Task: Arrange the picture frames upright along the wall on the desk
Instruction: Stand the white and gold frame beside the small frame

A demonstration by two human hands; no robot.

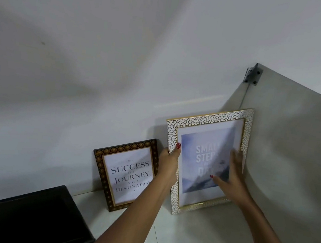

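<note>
A large white-and-gold pebble-pattern frame (207,119) with a blue poster stands upright on the desk (191,239), leaning on the wall in the right corner. My left hand (168,163) grips its left edge, thumb on the front. My right hand (233,178) lies against the frame's right side and glass, fingers spread and blurred. To the left, a smaller dark brown patterned frame (126,172) reading "Success is a journey, not a destination" leans upright against the wall, partly behind my left forearm.
A black box-like object (26,218) sits on the desk at the lower left. A grey partition panel (293,159) closes off the right side, fixed to the white wall (103,52) by a metal bracket (252,74).
</note>
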